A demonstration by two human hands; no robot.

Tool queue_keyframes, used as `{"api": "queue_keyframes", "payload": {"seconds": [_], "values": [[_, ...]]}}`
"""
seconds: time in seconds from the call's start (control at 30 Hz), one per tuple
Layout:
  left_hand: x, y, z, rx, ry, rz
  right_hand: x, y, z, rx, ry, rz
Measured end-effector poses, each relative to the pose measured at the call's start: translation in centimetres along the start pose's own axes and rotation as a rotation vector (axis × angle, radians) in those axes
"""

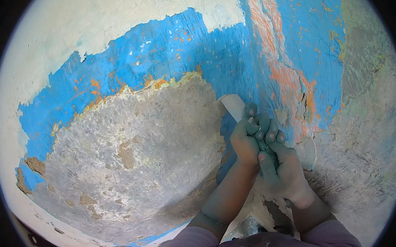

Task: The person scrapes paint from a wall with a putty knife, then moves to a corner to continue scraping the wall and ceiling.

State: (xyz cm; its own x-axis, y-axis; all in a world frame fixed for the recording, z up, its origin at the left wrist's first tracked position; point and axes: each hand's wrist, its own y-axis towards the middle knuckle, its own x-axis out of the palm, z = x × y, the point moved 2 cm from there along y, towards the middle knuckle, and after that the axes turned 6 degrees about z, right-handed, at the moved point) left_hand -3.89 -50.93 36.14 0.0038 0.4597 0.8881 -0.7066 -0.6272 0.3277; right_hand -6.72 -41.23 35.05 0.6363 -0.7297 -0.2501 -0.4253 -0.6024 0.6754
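A flat, pale scraper blade [234, 107] rests against the blue paint near the wall's inner corner. Wrapped round the tool just behind the blade is my left hand [246, 141], its fingers closed. My right hand [283, 166] grips the handle lower down, its thumb along it and close to the left hand. Most of the handle is hidden by the fingers. Beside the blade, the blue paint [224, 56] meets bare grey plaster [162, 125] along a ragged edge.
Off-white paint [92, 22] covers the upper left of the wall. A cracked orange and pink strip [288, 75] runs down the corner. Rough grey plaster [358, 147] lies at the right. Brown broken patches [35, 166] show at the lower left.
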Motion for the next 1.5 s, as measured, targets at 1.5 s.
{"api": "queue_keyframes", "payload": {"seconds": [1.5], "values": [[1.7,-0.1,2.5,0.017,0.038,-0.069,1.0,0.6,-1.9,0.011,-0.039,-0.01]]}}
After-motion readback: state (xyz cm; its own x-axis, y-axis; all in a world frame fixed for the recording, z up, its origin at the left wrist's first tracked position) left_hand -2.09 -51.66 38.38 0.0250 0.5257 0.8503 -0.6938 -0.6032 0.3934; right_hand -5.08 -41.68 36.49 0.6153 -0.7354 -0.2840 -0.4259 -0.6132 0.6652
